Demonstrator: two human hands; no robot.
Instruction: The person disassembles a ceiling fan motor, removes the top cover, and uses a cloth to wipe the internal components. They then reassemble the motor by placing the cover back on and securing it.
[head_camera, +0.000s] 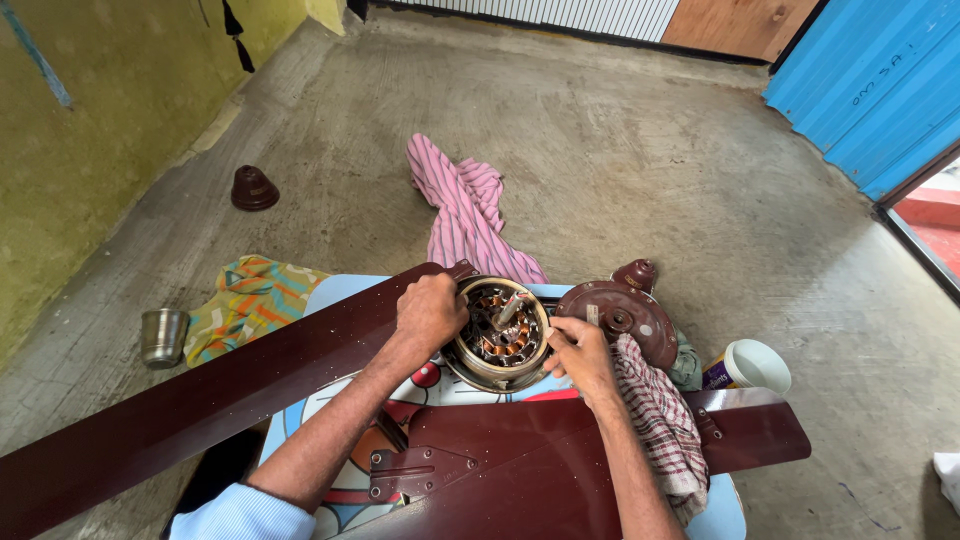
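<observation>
Left hand (430, 312) and right hand (580, 352) clamp the open fan motor (498, 345) by its metal rim (looks heavy, rigid); copper windings inside seem delicate, so rim's safest.

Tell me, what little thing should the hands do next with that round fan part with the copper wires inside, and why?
Probably keep the left hand clamped on the rim of the open motor housing while the right hand works at its edge. The copper windings and the centre shaft are already exposed, the brown cover lies off beside it, and the long blade remains attached, so the housing could swing if released.
</observation>
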